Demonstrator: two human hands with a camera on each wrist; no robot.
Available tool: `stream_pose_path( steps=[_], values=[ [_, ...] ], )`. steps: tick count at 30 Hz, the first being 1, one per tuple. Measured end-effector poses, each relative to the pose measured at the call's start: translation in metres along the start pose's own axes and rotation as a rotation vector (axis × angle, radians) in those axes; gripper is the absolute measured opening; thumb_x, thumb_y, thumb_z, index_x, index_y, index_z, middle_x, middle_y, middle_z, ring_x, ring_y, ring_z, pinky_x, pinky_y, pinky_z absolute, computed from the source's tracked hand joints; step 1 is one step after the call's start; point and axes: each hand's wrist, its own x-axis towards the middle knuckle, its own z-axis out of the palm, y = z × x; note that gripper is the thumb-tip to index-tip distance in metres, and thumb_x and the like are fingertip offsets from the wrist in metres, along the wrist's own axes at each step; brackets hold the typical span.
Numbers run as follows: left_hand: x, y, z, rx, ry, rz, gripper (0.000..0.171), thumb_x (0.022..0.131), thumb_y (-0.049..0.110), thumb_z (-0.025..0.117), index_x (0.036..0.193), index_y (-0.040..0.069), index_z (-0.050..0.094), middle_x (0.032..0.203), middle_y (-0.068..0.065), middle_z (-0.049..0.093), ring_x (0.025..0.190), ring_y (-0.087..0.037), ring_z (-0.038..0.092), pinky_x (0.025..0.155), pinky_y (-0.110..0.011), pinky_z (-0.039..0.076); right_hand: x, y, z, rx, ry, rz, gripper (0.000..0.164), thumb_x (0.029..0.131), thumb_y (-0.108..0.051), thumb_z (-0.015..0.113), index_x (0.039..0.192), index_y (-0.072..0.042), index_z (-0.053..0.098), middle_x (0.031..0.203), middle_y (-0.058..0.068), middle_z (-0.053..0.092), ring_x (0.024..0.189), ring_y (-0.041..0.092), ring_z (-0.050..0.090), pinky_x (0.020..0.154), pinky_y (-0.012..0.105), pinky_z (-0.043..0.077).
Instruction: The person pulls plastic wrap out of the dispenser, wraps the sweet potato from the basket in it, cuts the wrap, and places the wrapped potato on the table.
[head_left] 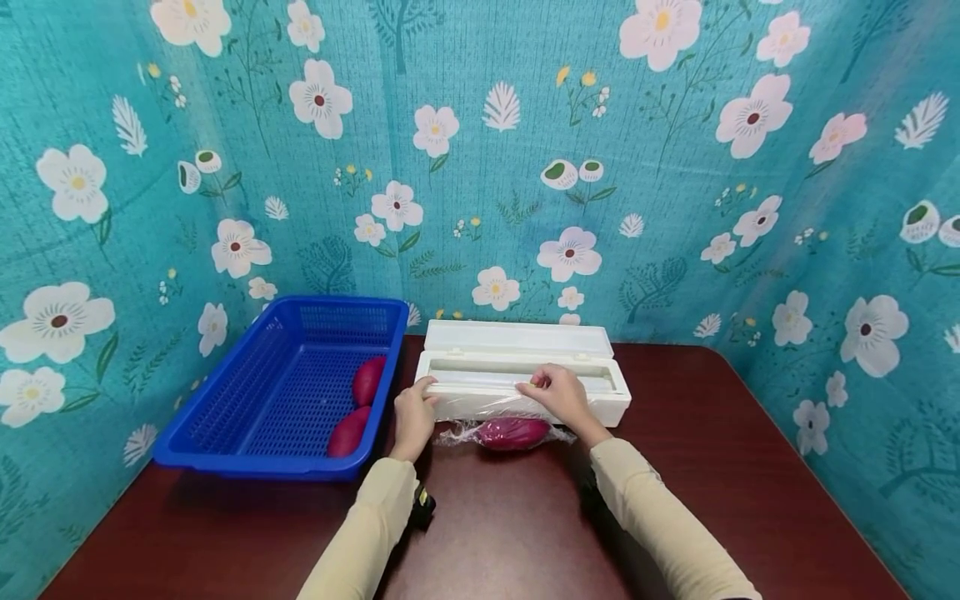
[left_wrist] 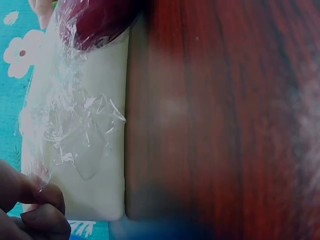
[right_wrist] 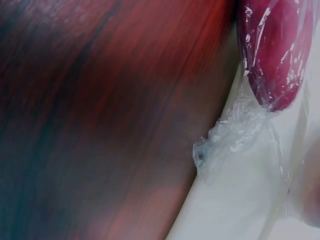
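Observation:
A long white cling film dispenser [head_left: 600,413] stands on the table with its lid [head_left: 517,338] tipped back. Clear cling film [left_wrist: 75,130] drapes over its front wall, down to a smooth dark-red oblong item [head_left: 512,433] wrapped in film, with its ends bunched. My left hand [head_left: 414,419] pinches the film at the dispenser's left front corner. At the front edge, right of middle, my right hand [head_left: 561,396] pinches a small yellow-green slide cutter; the fingertips mostly cover it. In the right wrist view, the wrapped item [right_wrist: 280,55] shows a crumpled film tail [right_wrist: 230,132].
On the left is a blue plastic basket [head_left: 288,467] holding two unwrapped dark-red oblong items [head_left: 367,381]. A flowered teal curtain [head_left: 480,167] hangs behind the dark brown table [head_left: 510,525]. A black wrist device [head_left: 422,507] sits at my left wrist.

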Motion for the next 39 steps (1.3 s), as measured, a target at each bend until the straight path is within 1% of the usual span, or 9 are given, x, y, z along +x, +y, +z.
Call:
stream_pose_path(
  steps=[3,8,12,16,19,24,28,31,39],
  values=[
    [-0.001,-0.001,0.002,0.004,0.011,0.011,0.027,0.066,-0.009,0.068,0.09,0.002,0.065,0.074,-0.022,0.061,0.074,-0.039,0.058,0.067,-0.045,0.045,-0.003,0.004,-0.003,-0.006,0.042,-0.034,0.027,0.07,-0.026,0.075,0.062,-0.013,0.053,0.06,-0.005,0.049,0.054,0.01,0.045,0.049,0.027,0.037],
    [0.0,-0.001,0.004,0.02,0.021,-0.009,0.025,0.068,-0.008,0.067,0.091,0.002,0.065,0.074,-0.022,0.06,0.074,-0.039,0.057,0.067,-0.045,0.045,-0.008,0.018,-0.009,-0.056,0.117,-0.156,0.025,0.07,-0.019,0.076,0.062,-0.012,0.054,0.062,-0.003,0.05,0.056,0.012,0.045,0.05,0.028,0.038],
    [0.001,0.001,0.005,0.02,0.021,-0.019,0.025,0.069,-0.008,0.066,0.092,0.002,0.065,0.074,-0.022,0.06,0.075,-0.039,0.057,0.068,-0.045,0.045,-0.012,0.026,-0.015,-0.14,0.201,-0.2,0.024,0.068,-0.023,0.077,0.063,-0.011,0.057,0.062,-0.001,0.054,0.06,0.016,0.049,0.06,0.036,0.037],
    [0.001,0.0,0.006,0.024,0.018,-0.027,0.024,0.069,-0.008,0.066,0.091,0.002,0.065,0.073,-0.022,0.06,0.074,-0.039,0.057,0.067,-0.045,0.045,-0.017,0.032,-0.023,-0.203,0.248,-0.149,0.023,0.069,-0.026,0.076,0.064,-0.011,0.059,0.064,0.002,0.056,0.069,0.022,0.051,0.068,0.048,0.03],
    [0.0,-0.001,0.006,0.025,0.018,-0.03,0.024,0.069,-0.008,0.065,0.091,0.002,0.065,0.073,-0.021,0.061,0.074,-0.038,0.057,0.067,-0.044,0.045,-0.023,0.036,-0.029,-0.227,0.286,-0.065,0.025,0.068,-0.029,0.076,0.066,-0.009,0.061,0.072,0.006,0.059,0.083,0.026,0.049,0.079,0.057,0.024],
    [-0.001,-0.002,0.003,0.029,0.023,-0.031,0.024,0.07,-0.009,0.065,0.091,0.001,0.065,0.075,-0.021,0.061,0.075,-0.038,0.057,0.069,-0.044,0.044,-0.029,0.039,-0.035,-0.185,0.298,0.083,0.032,0.066,-0.037,0.076,0.074,-0.009,0.064,0.089,0.01,0.06,0.101,0.029,0.041,0.086,0.068,0.007],
    [-0.001,-0.002,0.0,0.029,0.001,-0.039,0.025,0.071,-0.009,0.064,0.094,0.002,0.065,0.077,-0.022,0.061,0.078,-0.038,0.056,0.071,-0.044,0.044,-0.028,0.039,-0.034,-0.138,0.27,0.104,0.034,0.068,-0.038,0.075,0.082,-0.008,0.066,0.094,0.011,0.059,0.1,0.029,0.042,0.079,0.06,0.021],
    [0.001,-0.001,-0.001,0.031,-0.007,-0.044,0.025,0.072,-0.009,0.063,0.094,0.002,0.065,0.078,-0.022,0.061,0.079,-0.038,0.056,0.072,-0.045,0.044,-0.027,0.039,-0.033,-0.117,0.265,0.087,0.031,0.07,-0.033,0.075,0.084,-0.006,0.066,0.095,0.012,0.058,0.096,0.028,0.043,0.07,0.052,0.026],
    [0.001,0.0,-0.002,0.013,-0.008,-0.058,0.025,0.071,-0.009,0.063,0.094,0.002,0.065,0.08,-0.023,0.061,0.081,-0.039,0.057,0.073,-0.045,0.044,-0.03,0.05,-0.045,-0.009,0.345,-0.021,0.005,0.073,0.003,0.066,0.078,0.004,0.065,0.089,0.02,0.055,0.087,0.032,0.043,0.075,0.049,0.031]
  ],
)
